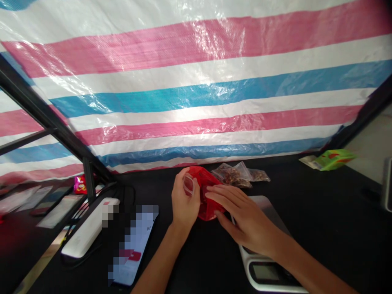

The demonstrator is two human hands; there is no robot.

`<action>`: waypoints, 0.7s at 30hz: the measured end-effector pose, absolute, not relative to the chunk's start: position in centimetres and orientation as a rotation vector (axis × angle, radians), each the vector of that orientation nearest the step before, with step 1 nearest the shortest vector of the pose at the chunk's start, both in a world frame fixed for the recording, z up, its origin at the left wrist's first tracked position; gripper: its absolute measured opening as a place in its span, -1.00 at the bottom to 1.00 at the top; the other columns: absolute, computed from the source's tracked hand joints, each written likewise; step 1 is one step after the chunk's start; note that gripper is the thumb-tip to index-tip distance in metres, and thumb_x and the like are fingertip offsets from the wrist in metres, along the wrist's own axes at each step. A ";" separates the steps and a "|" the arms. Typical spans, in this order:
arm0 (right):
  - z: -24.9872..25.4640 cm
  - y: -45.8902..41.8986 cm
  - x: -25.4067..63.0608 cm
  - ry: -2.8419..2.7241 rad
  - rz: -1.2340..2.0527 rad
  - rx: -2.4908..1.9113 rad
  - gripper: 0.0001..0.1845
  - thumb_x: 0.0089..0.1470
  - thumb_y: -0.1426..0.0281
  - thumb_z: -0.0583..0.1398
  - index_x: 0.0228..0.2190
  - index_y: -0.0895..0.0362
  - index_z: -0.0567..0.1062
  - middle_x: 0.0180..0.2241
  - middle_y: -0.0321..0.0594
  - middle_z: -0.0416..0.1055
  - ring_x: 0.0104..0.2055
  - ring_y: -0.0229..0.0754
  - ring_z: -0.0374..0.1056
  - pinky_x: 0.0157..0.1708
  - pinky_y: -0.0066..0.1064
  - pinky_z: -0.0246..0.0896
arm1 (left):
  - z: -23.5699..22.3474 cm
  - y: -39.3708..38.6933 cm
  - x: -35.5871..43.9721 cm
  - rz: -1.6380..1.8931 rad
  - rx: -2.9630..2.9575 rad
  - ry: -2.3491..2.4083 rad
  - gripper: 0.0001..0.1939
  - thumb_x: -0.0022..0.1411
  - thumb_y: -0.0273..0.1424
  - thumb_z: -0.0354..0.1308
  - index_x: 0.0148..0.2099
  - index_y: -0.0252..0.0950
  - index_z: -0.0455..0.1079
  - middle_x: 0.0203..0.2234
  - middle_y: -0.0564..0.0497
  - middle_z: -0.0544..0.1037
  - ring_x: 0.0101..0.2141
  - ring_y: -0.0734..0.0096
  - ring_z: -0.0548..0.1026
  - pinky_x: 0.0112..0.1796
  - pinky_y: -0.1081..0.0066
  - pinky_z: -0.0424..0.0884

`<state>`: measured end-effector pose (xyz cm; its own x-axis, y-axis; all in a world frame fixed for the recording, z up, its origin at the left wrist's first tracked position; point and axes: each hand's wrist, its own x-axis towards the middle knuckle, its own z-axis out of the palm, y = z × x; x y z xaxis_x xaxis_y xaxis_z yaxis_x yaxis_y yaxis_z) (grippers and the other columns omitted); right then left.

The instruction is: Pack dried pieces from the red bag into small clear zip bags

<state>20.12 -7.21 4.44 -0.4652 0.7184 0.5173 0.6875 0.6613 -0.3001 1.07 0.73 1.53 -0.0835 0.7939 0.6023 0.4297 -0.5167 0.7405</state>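
Left hand (185, 200) curling closed, gripping edge of red plastic bag (203, 179); right hand (245, 218) lying open, fingers pressing across it from 3 o'clock. Bag's long axis running 11-to-5 between hands.

The scene is bright and evenly lit, with no light source in view. The striped plastic tarp (196, 94) throws hard white glare in creased patches, strongest near its top middle and low in its centre. The black bench (324, 196) stays matte and much darker, with soft, faint shadows beneath the left hand (185, 200) and right hand (245, 216). The red plastic bag (203, 175) carries small highlights. The wide lens bends the black metal frame (39, 110) and the stripes toward the edges, the lower left corner falls into reddish gloom, and a coarse pixel mosaic obscures the phone (131, 245).
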 end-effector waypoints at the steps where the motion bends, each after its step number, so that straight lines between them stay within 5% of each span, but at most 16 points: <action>1: 4.0 -7.0 20.3 -2.265 0.070 -1.138 -0.38 0.35 0.46 0.14 0.37 0.01 0.25 0.31 -0.11 0.38 0.38 -0.01 0.21 0.36 0.00 0.14 | 1.8 0.9 0.8 1.635 1.858 1.399 -0.66 0.42 -0.35 0.14 0.20 -0.20 0.35 -0.04 -0.10 0.56 -0.04 0.21 0.58 0.06 0.19 0.50; 5: 2.8 -6.1 21.2 -2.353 0.072 -1.255 -0.38 0.35 0.33 0.20 0.38 0.04 0.27 0.18 -0.05 0.52 0.38 0.15 0.19 0.38 0.24 0.00 | 2.2 1.4 0.1 1.325 2.014 1.689 -0.59 0.35 -0.34 0.18 0.22 -0.18 0.35 0.09 -0.16 0.44 -0.06 0.12 0.59 -0.03 0.14 0.53; 9: 2.9 -6.0 21.7 -2.383 0.151 -1.285 -0.41 0.35 0.23 0.22 0.33 0.05 0.35 0.08 -0.05 0.57 0.28 0.15 0.27 0.31 0.21 0.07 | 1.2 1.6 -0.5 0.890 2.129 1.838 -0.41 0.31 -0.21 0.24 0.34 -0.17 0.30 0.27 -0.30 0.21 -0.01 -0.02 0.58 -0.07 0.09 0.52; 15: 3.6 -5.9 21.8 -2.383 0.096 -1.287 -0.87 0.31 0.42 0.25 -0.16 0.02 0.62 -0.17 -0.18 0.58 0.03 0.05 0.38 0.15 0.04 0.15 | 0.5 2.5 -1.6 0.675 2.146 1.883 -0.57 0.28 -0.34 0.21 0.17 -0.30 0.44 -0.11 -0.25 0.58 0.01 -0.06 0.48 0.00 0.12 0.39; 21: 5.0 -5.8 22.8 -1.933 -0.252 -1.160 -0.83 0.34 0.46 0.21 -0.08 0.01 0.52 -0.15 -0.17 0.55 -0.07 -0.02 0.42 -0.04 -0.12 0.22 | 1.9 3.6 -2.1 1.053 1.561 1.591 -0.88 0.18 -0.39 0.21 -0.21 -0.25 0.50 -0.39 -0.02 0.59 -0.33 0.24 0.55 -0.20 0.32 0.41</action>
